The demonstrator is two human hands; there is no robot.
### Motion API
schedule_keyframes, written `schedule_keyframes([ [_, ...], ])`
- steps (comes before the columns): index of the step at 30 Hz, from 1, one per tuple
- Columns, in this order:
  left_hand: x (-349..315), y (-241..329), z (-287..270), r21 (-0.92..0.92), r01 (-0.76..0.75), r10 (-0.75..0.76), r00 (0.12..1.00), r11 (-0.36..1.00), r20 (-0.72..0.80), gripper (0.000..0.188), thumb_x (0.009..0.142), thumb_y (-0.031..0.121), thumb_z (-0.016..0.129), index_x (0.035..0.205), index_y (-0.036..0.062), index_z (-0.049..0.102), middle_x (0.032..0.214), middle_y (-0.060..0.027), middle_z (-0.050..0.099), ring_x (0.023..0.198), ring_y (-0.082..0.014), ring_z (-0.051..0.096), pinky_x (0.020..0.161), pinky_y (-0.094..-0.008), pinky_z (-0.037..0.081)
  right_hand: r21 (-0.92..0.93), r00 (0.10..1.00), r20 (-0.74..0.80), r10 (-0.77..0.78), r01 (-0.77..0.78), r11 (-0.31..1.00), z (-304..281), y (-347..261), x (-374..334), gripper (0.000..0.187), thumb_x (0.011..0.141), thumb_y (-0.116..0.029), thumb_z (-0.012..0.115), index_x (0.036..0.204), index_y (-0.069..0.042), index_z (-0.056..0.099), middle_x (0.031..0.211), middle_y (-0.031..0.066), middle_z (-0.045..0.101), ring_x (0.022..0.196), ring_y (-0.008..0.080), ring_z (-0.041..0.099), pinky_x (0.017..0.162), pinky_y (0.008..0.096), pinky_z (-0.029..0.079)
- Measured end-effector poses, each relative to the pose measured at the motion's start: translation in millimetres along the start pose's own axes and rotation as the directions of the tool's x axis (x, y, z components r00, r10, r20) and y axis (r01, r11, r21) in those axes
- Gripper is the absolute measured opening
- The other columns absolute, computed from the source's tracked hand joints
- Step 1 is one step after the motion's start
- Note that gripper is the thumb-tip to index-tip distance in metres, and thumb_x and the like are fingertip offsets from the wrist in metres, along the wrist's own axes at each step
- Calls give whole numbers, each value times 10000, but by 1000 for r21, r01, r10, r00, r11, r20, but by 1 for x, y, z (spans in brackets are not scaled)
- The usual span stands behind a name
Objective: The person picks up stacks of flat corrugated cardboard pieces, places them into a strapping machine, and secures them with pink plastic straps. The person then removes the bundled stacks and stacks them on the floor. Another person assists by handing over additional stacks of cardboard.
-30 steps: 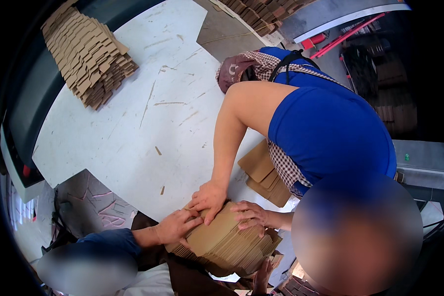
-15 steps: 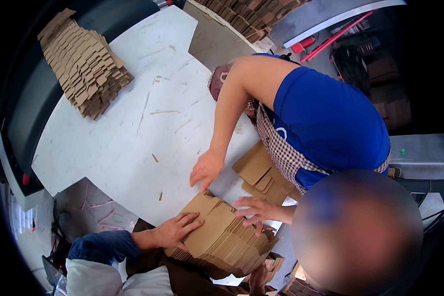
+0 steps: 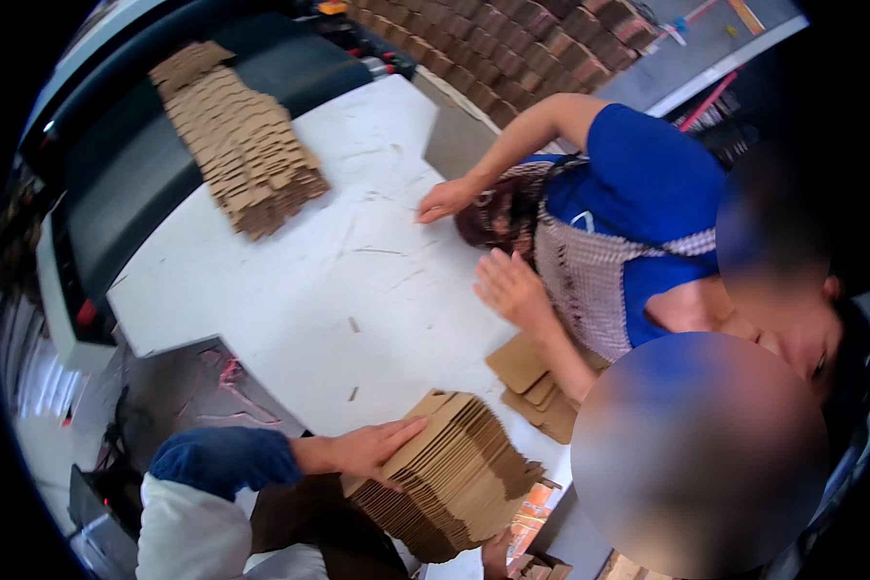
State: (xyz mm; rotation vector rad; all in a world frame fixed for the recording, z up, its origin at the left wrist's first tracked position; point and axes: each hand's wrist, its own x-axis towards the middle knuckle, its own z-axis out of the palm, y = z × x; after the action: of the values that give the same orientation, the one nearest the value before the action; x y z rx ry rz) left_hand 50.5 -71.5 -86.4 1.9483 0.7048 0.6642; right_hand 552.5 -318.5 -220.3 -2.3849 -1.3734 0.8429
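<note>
A thick stack of folded cardboard blanks is between my hands at the table's near edge, tilted, its layered edges showing. My left hand lies along its left side with the fingers stretched over the outer blank, holding it. Low on the right side, my right hand is against the stack, mostly hidden behind it. Beyond the stack, a smaller pile of brown cardboard blanks lies by a co-worker in a blue shirt and checked apron.
The white table carries a long, fanned row of cardboard blanks at its far left, reaching onto a dark conveyor belt. The co-worker's hands are over the table's right side. Bundled cardboard stacks stand behind.
The stack has tipped so more of its layered edge shows, with my hands still on it. The co-worker's hands have drawn away from the stack, and the co-worker has straightened and turned. The view has shifted.
</note>
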Motion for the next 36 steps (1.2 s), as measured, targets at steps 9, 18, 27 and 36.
schedule_keyframes([
  [9, -80, 50, 65, 38, 108, -95, 963, 993, -251, 1249, 709, 422, 818, 1518, 30, -49, 1504, -257, 265, 1322, -402, 402, 1077, -410, 381, 524, 991, 132, -8, -63, 849, 9, -157, -20, 499, 1008, -267, 338, 1422, 1, 263, 1375, 227, 427, 1274, 335, 433, 1055, 415, 382],
  [18, -262, 178, 57, -7, 286, -217, 712, 958, -667, 1185, 735, 382, 803, 1525, 36, -11, 1567, -214, 135, 1414, -355, 274, 1101, -391, 337, 628, 836, 468, -286, -88, 773, 24, -304, -46, 607, 1007, -473, 306, 1469, -94, 197, 1406, 169, 423, 1277, 335, 461, 1009, 462, 457],
  [27, -524, 283, 59, -378, 511, -377, -111, 772, -920, 1299, 662, 411, 851, 1523, 52, -53, 1507, -267, 275, 1344, -394, 382, 1085, -378, 358, 622, -140, 777, -614, 328, 711, 188, -613, -256, 567, 1002, -413, 426, 1435, -54, 355, 1382, 107, 499, 1229, 256, 529, 1000, 401, 463],
  [36, -719, 389, 160, -633, -193, -591, -625, 750, -510, 895, 749, 316, 836, 1437, 0, 359, 1386, -142, 503, 1309, -244, 441, 1102, -371, 348, 375, -463, 881, 92, 805, 459, 385, -715, -608, 746, 972, -641, 315, 1266, 5, 545, 1070, 109, 639, 928, 199, 597, 775, 339, 486],
])
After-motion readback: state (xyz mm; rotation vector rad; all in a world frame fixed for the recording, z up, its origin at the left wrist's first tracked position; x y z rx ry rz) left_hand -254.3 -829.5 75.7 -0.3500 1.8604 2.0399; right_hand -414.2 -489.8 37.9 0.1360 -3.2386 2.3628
